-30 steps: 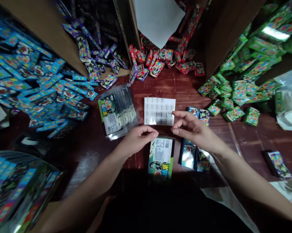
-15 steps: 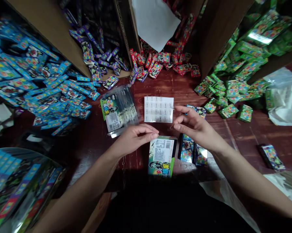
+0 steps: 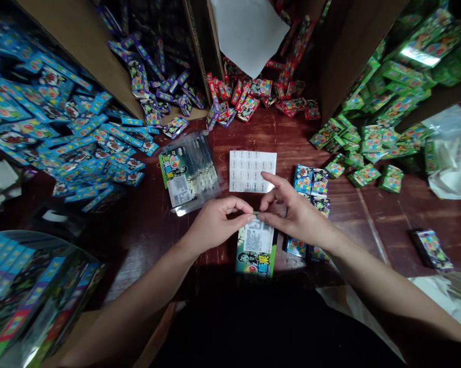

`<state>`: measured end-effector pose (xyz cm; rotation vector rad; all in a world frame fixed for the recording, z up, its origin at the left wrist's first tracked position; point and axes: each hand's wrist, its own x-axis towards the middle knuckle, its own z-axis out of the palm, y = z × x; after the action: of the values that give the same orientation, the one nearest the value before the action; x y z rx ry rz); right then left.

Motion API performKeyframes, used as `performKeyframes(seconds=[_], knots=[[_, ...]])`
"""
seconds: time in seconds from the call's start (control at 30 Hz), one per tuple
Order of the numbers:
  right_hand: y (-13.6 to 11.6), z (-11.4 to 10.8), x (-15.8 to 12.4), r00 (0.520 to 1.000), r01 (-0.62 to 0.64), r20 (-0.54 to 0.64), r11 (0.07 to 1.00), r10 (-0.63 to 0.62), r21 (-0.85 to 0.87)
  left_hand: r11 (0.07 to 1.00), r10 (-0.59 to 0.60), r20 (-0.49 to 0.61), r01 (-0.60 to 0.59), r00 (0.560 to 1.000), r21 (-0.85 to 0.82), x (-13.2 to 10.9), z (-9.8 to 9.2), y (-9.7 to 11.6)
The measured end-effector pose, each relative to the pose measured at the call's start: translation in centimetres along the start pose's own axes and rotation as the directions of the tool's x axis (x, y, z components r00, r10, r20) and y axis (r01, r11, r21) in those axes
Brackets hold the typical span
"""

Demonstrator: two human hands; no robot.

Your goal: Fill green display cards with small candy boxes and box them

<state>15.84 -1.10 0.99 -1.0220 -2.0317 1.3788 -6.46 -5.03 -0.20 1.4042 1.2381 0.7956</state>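
In front of my body lies a green and black candy pack with a white printed label, its top edge facing away from me. My left hand is closed, thumb and fingertips pinching that top edge near its left corner. At the same edge, my right hand has its thumb and a bent finger closed on the pack, while its index finger stays raised. Whether a sticker is between the fingertips is too small to tell. Just beyond the hands is a white sheet of round clear stickers. Small candy boxes stand beside and partly behind my right hand.
Flat printed clear sleeves lie left of the sticker sheet. Heaps of blue boxes, purple boxes, red boxes and green boxes spill from cartons. A filled clear bag is at lower left; a dark box lies right.
My right hand has moved from the sticker sheet's right edge down and left to the pack's top edge. The small boxes behind it show more. My left hand stays at the pack.
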Motion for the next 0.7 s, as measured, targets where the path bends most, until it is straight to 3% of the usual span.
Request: performKeyframes(seconds=[0.1,0.17,0.23,0.43,0.53,0.57,0.63,0.7], knots=[[0.0,0.5,-0.4,0.986,0.098,-0.101,0.952,-0.132,-0.289,1.0,-0.015,-0.011,0.014,1.0,-0.012,-0.1,-0.1,-0.2],[0.0,0.8,-0.9,0.967,0.172,-0.093,0.875,-0.239,-0.453,0.999,-0.019,-0.009,0.019,1.0,-0.03,-0.2,-0.1,-0.3],[0.0,1.2,-1.1,0.96,0.207,-0.06,0.835,-0.275,-0.509,0.999,-0.021,0.003,0.021,1.0,-0.04,-0.2,-0.1,-0.3],[0.8,1.9,-1.0,0.992,0.116,-0.013,0.943,-0.126,-0.313,0.992,-0.039,0.058,0.045,0.998,-0.114,0.3,0.0,-0.6],[1.2,1.8,-1.7,0.993,0.092,-0.064,0.984,-0.102,-0.153,0.981,-0.119,0.073,0.129,0.99,-0.148,0.3,-1.4,-1.6],[1.4,1.7,-2.2,0.986,0.077,-0.138,0.991,-0.091,-0.106,0.975,-0.15,0.028,0.152,0.988,-0.162,0.1,-2.2,-2.0],[1.6,1.8,-3.4,0.94,0.038,-0.338,0.999,-0.037,-0.003,0.954,-0.204,-0.176,0.155,0.963,-0.257,-0.7,-3.9,-2.9],[1.9,2.3,-4.5,0.87,0.009,-0.491,0.994,0.045,0.106,0.906,-0.259,-0.405,0.076,0.877,-0.415,-1.9,-4.7,-3.5]])
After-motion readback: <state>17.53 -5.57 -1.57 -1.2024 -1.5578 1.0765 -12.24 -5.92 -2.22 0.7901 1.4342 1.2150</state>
